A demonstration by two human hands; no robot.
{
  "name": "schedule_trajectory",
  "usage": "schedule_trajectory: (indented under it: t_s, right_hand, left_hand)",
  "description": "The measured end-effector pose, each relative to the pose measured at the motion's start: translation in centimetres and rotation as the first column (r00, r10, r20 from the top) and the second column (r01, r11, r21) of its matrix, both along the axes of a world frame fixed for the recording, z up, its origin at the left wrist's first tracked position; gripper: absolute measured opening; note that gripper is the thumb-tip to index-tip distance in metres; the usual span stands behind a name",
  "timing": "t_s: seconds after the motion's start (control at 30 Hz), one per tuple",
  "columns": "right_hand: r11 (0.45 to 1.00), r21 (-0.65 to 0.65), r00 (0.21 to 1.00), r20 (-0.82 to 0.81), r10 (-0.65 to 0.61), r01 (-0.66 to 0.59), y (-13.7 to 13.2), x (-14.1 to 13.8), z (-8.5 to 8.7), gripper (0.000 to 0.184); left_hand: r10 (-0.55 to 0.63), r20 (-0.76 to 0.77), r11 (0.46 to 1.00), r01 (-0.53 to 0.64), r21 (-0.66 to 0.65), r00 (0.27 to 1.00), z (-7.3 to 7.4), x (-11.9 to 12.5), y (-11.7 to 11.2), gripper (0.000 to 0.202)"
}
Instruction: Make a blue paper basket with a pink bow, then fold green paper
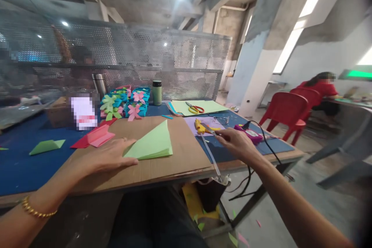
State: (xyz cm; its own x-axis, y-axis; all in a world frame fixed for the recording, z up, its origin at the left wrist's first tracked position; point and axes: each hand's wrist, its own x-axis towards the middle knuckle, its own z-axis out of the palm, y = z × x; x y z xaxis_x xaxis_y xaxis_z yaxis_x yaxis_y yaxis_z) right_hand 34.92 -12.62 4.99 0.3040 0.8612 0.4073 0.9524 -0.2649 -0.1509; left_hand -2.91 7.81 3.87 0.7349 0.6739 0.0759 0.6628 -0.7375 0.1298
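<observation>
A folded light green paper (154, 141) in a triangular shape lies on the brown cardboard sheet (183, 162). My left hand (114, 153) holds its left corner, with the thumb at the front and the fingers behind. To the right, over the table's blue surface, my right hand (236, 143) is closed on a knife (208, 128) whose grey blade points left. Just beyond the blade lies a yellow glue gun (199, 126) on a lilac paper sheet (190, 124). A translucent stick (211, 155) runs from near the gun toward the table's front edge.
Paper flower pieces (124, 102), a green bottle (157, 93) and scissors (195, 108) on pale sheets stand at the back. Folded red and pink papers (95, 135) lie left. A black cable (269, 139) drops off the right side. A person in red (316, 85) sits far right.
</observation>
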Motion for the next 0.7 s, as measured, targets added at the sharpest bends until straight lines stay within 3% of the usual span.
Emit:
schedule_trajectory:
  t_s: [0.1,0.23,0.3,0.47,0.57,0.7]
  right_hand:
    - [0.996,-0.093,0.998,0.062,0.020,-0.014,3.6,-2.2,0.4,0.024]
    - [0.990,-0.142,0.992,0.123,0.034,-0.016,9.7,-4.8,0.8,0.035]
    - [0.988,-0.143,0.986,0.146,0.077,-0.056,11.4,-6.0,0.7,0.037]
    - [0.936,-0.127,0.925,0.158,0.345,-0.327,11.2,-8.1,-0.3,0.029]
    - [0.850,-0.106,0.843,0.111,0.526,-0.516,10.8,-8.1,-1.0,0.052]
    - [0.785,-0.022,0.783,0.060,0.619,-0.619,11.5,-7.4,-1.7,0.074]
  left_hand:
    - [-0.016,-0.052,1.000,0.017,0.018,0.999,0.0,0.3,-0.3,0.070]
    - [-0.078,-0.019,0.996,0.078,0.038,0.997,0.4,0.3,-1.1,0.063]
    - [-0.070,-0.011,0.997,0.070,0.029,0.997,0.7,0.1,-1.6,0.062]
    - [-0.065,-0.001,0.997,0.065,0.034,0.998,1.4,-0.2,-1.9,0.059]
    - [-0.096,0.041,0.993,0.093,0.079,0.995,1.2,-0.3,-1.8,0.046]
    - [-0.037,0.133,0.990,0.018,0.143,0.990,0.5,0.1,-1.8,0.038]
